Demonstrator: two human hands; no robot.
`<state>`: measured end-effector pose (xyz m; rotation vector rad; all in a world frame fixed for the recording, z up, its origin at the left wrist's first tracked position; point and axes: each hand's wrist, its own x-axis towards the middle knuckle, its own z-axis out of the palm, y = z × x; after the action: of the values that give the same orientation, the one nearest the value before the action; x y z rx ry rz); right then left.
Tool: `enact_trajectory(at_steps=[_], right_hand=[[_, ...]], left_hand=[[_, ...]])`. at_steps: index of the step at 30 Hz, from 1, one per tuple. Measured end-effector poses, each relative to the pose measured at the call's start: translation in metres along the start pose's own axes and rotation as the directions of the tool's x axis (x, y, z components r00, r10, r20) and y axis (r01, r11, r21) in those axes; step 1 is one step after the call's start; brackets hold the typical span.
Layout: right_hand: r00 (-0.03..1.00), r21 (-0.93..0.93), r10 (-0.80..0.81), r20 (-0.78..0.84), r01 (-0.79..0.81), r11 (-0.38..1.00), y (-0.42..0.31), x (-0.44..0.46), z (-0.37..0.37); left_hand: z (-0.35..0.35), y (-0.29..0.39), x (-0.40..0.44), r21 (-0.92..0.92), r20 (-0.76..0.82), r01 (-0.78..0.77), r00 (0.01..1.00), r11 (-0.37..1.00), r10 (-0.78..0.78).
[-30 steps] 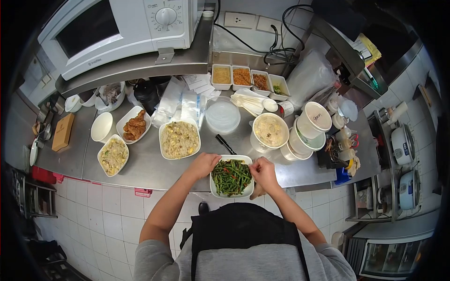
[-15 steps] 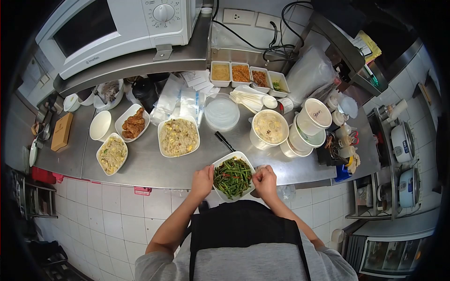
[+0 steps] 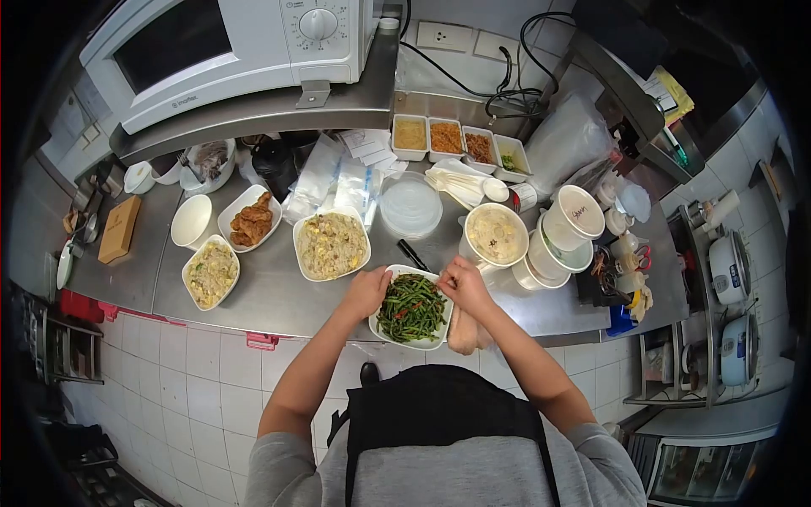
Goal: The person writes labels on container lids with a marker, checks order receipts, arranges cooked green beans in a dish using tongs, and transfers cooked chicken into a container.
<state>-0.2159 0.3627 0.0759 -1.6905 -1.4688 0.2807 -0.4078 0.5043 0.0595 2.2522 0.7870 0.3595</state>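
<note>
A white square bowl (image 3: 411, 340) of green beans (image 3: 411, 308) with red bits is at the counter's front edge. My left hand (image 3: 367, 293) grips its left side near the upper corner. On the upper right rim, my right hand (image 3: 465, 284) closes its fingers on the bowl. Just behind the bowl lies a black marker (image 3: 411, 253). To the left stands a bowl of fried rice (image 3: 331, 245). A covered soup tub (image 3: 494, 236) is behind my right hand. Something tan (image 3: 462, 331) shows below my right wrist; I cannot make out what it is.
Stacked tubs (image 3: 573, 213) stand at the right. Clear lids (image 3: 410, 206), plastic bags and small topping trays (image 3: 445, 138) are behind. Fried chicken (image 3: 252, 220), an empty bowl (image 3: 193, 221) and another rice bowl (image 3: 210, 273) sit left. A microwave (image 3: 228, 51) is on the shelf above.
The bean bowl has turned and shifted slightly, and both hands have moved with it. My right hand has gone up along the rim to the upper right corner.
</note>
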Motion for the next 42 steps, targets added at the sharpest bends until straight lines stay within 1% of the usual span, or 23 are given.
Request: enact_trajectory(at_steps=[2, 5, 8, 12, 15, 18, 21, 24, 27, 28, 30, 33, 36, 39, 42], right_hand=[[0.99, -0.034, 0.103, -0.092, -0.106, 0.994, -0.005, -0.013, 0.003], [0.962, 0.001, 0.216, -0.164, -0.219, 0.976, -0.006, -0.034, 0.01], [0.941, 0.044, 0.261, -0.217, -0.258, 0.965, -0.013, -0.05, 0.014], [0.91, 0.11, 0.344, -0.233, -0.327, 0.939, -0.021, -0.07, 0.015], [0.891, 0.085, 0.379, -0.248, -0.37, 0.925, -0.023, -0.083, 0.015], [0.853, 0.105, 0.455, -0.255, -0.443, 0.89, -0.034, -0.087, 0.011], [0.828, 0.088, 0.483, -0.285, -0.479, 0.874, -0.039, -0.087, 0.009], [0.813, 0.063, 0.496, -0.305, -0.502, 0.863, -0.038, -0.086, 0.006], [0.802, 0.095, 0.505, -0.318, -0.503, 0.859, -0.035, -0.087, 0.006], [0.798, 0.099, 0.512, -0.317, -0.509, 0.855, -0.035, -0.088, 0.005], [0.791, 0.105, 0.525, -0.314, -0.521, 0.847, -0.036, -0.087, 0.002], [0.794, 0.068, 0.518, -0.318, -0.526, 0.848, -0.035, -0.088, 0.001], [0.815, 0.042, 0.469, -0.342, -0.485, 0.874, -0.038, -0.09, 0.0], [0.814, 0.04, 0.47, -0.34, -0.487, 0.872, -0.036, -0.093, 0.001], [0.823, 0.01, 0.412, -0.391, -0.444, 0.896, -0.033, -0.096, 0.004]], left_hand=[[0.007, 0.0, -0.007, 0.012, -0.057, 0.026, 0.998, 1.0, -0.025], [0.017, 0.002, -0.018, -0.006, -0.131, 0.082, 0.988, 0.997, -0.082], [0.02, 0.007, -0.025, -0.048, -0.164, 0.138, 0.976, 0.989, -0.144], [0.022, 0.018, -0.033, -0.12, -0.176, 0.222, 0.955, 0.968, -0.24], [0.028, 0.02, -0.04, -0.125, -0.206, 0.254, 0.939, 0.959, -0.275], [0.035, 0.02, -0.047, -0.155, -0.211, 0.301, 0.92, 0.941, -0.329], [0.039, 0.021, -0.05, -0.203, -0.17, 0.372, 0.898, 0.906, -0.406], [0.037, 0.027, -0.056, -0.329, -0.144, 0.353, 0.898, 0.876, -0.416], [0.043, 0.022, -0.06, -0.38, -0.098, 0.379, 0.891, 0.844, -0.444], [0.044, 0.023, -0.062, -0.43, -0.048, 0.414, 0.877, 0.802, -0.478], [0.024, 0.051, -0.066, -0.52, 0.056, 0.483, 0.842, 0.705, -0.536], [0.032, 0.047, -0.069, -0.561, 0.013, 0.425, 0.862, 0.711, -0.506], [0.029, 0.051, -0.07, -0.549, 0.045, 0.461, 0.849, 0.697, -0.527], [0.028, 0.054, -0.071, -0.544, 0.051, 0.466, 0.848, 0.697, -0.528], [0.038, 0.052, -0.073, -0.575, -0.04, 0.367, 0.88, 0.731, -0.473]])
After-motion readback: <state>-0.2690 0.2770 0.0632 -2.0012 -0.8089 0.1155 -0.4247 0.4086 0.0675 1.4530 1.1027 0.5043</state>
